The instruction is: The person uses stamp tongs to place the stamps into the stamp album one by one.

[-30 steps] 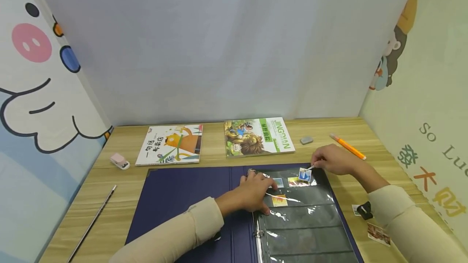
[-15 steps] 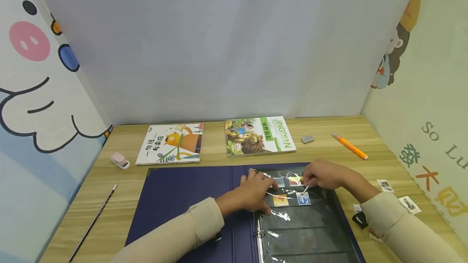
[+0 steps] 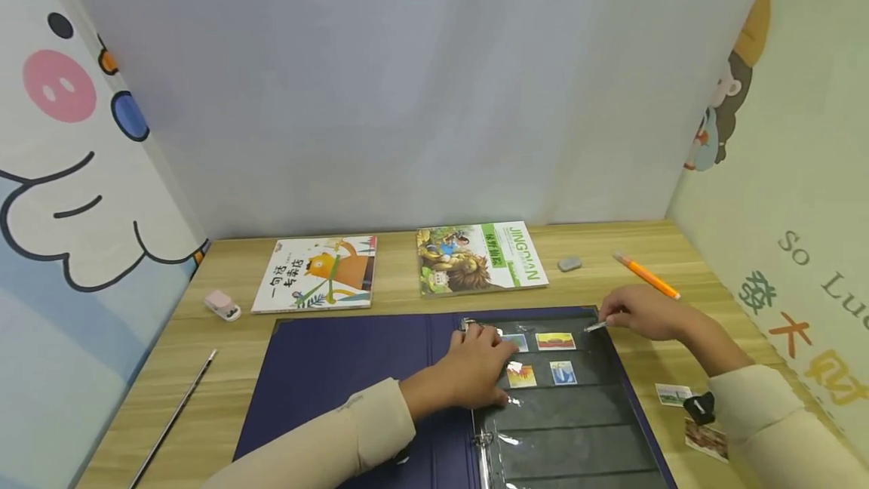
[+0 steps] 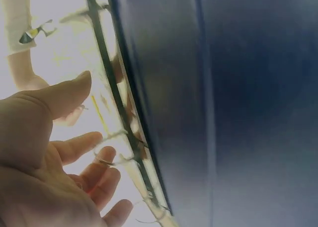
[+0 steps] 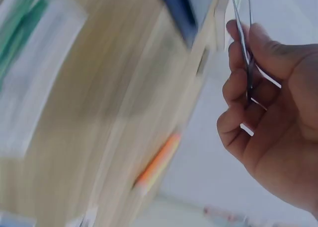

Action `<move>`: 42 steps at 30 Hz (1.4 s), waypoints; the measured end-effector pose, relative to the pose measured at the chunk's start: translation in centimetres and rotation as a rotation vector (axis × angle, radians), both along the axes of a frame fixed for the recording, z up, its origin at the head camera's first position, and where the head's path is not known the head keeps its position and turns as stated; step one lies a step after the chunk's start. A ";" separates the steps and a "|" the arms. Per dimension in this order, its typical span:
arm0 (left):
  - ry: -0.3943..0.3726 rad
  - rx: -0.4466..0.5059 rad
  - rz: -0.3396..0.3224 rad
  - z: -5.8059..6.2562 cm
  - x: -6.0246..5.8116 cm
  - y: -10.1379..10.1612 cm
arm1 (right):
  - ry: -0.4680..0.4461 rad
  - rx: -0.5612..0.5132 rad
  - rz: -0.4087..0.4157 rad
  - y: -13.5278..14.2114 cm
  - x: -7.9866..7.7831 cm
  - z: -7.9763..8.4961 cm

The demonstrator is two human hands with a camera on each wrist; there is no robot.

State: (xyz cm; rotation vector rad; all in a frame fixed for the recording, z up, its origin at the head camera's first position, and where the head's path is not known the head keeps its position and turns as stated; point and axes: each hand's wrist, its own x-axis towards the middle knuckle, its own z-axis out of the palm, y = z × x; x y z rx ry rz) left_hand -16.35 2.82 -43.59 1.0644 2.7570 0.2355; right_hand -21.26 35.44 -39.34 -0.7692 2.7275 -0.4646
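Note:
My right hand (image 3: 638,312) pinches metal tweezers (image 5: 242,36), their tips over the upper right of the black pocket page in the stamp album (image 3: 366,353). No stamp shows between the tips. My left hand (image 3: 475,367) rests with fingers spread on the page's left side by the binder rings (image 3: 483,439). Under the clear strips, a yellow and red stamp (image 3: 555,341) lies in the top row beside a bluish stamp (image 3: 519,341), partly hidden by my left fingers. In the second row are an orange stamp (image 3: 521,376) and a blue stamp (image 3: 562,373).
Loose stamps lie right of the album, including a brownish stamp (image 3: 706,440) and a greenish stamp (image 3: 672,395). Behind are two picture books (image 3: 315,274), a grey eraser (image 3: 569,264) and an orange marker (image 3: 648,275). At left lie a pink stapler (image 3: 222,305) and a pencil (image 3: 173,419).
The blue stamp, first held in the tweezers over the top row, was brought down and now lies in the second row. My right hand has drawn back up and right with the tweezers.

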 end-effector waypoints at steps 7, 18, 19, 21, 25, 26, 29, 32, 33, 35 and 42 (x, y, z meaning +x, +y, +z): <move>0.078 -0.008 -0.110 -0.3 1.8 -0.9 | 0.024 0.017 -0.190 6.7 1.8 0.6; 0.098 -0.074 -0.103 -0.7 2.5 -0.6 | 0.106 0.151 -0.436 13.7 5.5 -0.9; 0.095 -0.073 -0.098 -0.7 2.6 -0.6 | 0.110 0.157 -0.450 14.1 5.7 -0.9; 0.095 -0.076 -0.091 -0.7 2.6 -0.5 | 0.121 0.161 -0.469 15.0 6.0 -1.2; 0.089 -0.070 -0.088 -0.7 2.7 -0.5 | 0.146 0.178 -0.484 16.4 6.4 -1.7; 0.087 -0.063 -0.087 -0.7 2.7 -0.5 | 0.142 0.176 -0.489 16.6 6.5 -1.8; 0.066 -0.027 -0.081 -0.8 2.7 -0.5 | 0.115 0.172 -0.507 17.1 6.7 -2.1; 0.029 0.022 -0.066 -0.9 2.7 -0.6 | 0.090 0.158 -0.505 17.4 6.8 -2.4; 0.016 0.034 -0.061 -0.9 2.7 -0.6 | 0.090 0.158 -0.504 17.4 6.8 -2.5; -0.008 0.052 -0.052 -0.9 2.6 -0.5 | 0.091 0.153 -0.504 17.4 6.9 -2.7; -0.015 0.042 -0.026 -0.7 2.6 0.0 | 0.125 0.142 -0.520 16.7 6.6 -3.5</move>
